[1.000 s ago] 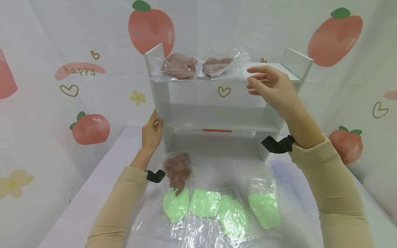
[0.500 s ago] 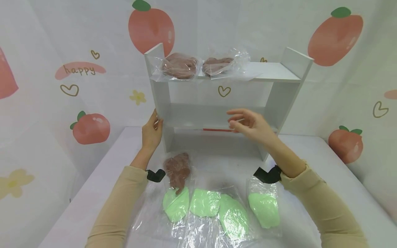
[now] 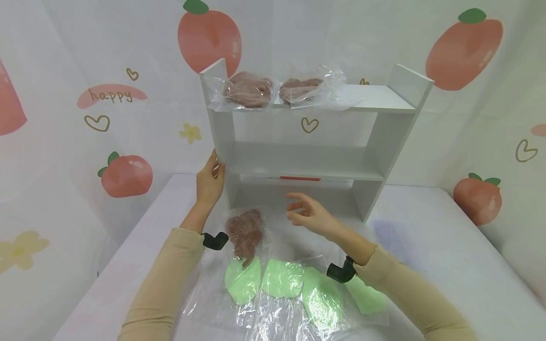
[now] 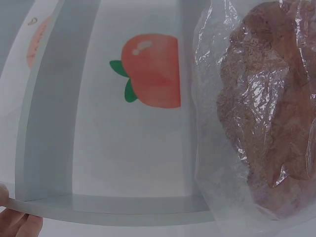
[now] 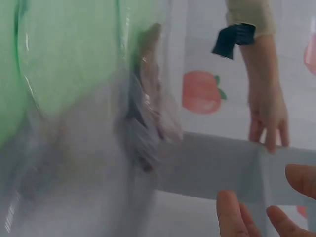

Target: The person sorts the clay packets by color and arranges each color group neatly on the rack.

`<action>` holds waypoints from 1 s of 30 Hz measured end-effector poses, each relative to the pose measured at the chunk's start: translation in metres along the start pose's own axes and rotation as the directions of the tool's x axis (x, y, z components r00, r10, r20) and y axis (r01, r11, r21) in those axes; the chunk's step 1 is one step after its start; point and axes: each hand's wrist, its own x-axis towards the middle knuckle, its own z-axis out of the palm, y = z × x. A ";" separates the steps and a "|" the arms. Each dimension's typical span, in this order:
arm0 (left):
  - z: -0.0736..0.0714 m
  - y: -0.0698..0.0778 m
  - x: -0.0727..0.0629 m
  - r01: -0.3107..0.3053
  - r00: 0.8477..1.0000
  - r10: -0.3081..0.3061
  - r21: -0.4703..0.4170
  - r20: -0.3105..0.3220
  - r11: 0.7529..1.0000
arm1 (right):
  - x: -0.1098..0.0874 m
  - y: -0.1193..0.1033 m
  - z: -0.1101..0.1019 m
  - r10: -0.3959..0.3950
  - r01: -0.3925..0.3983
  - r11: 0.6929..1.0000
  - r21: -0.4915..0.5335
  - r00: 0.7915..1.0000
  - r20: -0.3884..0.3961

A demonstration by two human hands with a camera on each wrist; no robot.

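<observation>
My left hand (image 3: 209, 185) grips the left side panel of a white two-tier shelf (image 3: 307, 161), thumb on one side and fingers on the other in the left wrist view. Empty, my right hand (image 3: 313, 215) hovers in front of the shelf's base, fingers loosely bent. A clear bag with a brown lumpy mass (image 3: 246, 232) lies on the table nearby. Two more bagged brown lumps, one at the left (image 3: 249, 90) and another beside it (image 3: 300, 90), sit on the top board. Pale green slabs (image 3: 281, 279) in clear bags lie in front, the rightmost partly behind my right forearm.
The white table (image 3: 409, 208) extends to both sides of the shelf. Behind it hangs a white cloth backdrop (image 3: 158, 47) printed with red fruit, hearts and flowers. The shelf's right side panel (image 3: 390, 142) stands beyond my right arm.
My right hand has come down and left from beside the top board to low before the shelf. The left hand keeps its hold on the panel.
</observation>
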 end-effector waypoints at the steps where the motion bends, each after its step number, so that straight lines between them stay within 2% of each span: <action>1: 0.000 0.000 0.000 -0.001 1.000 0.001 0.004 0.000 1.000 | 0.002 0.004 0.003 0.017 -0.017 1.000 0.018 1.000 0.009; 8: 0.001 0.000 0.000 0.014 1.000 -0.014 0.001 -0.005 1.000 | 0.010 0.026 0.024 0.095 -0.101 0.991 0.088 0.993 0.072; 20: 0.001 -0.002 0.000 0.038 0.999 -0.038 -0.007 0.001 0.999 | 0.026 0.043 0.059 0.157 -0.157 0.979 0.130 0.988 0.015; 30: 0.001 0.000 -0.001 0.040 0.999 -0.040 -0.004 0.011 0.999 | 0.038 0.043 0.078 0.215 -0.212 0.964 0.162 0.977 0.002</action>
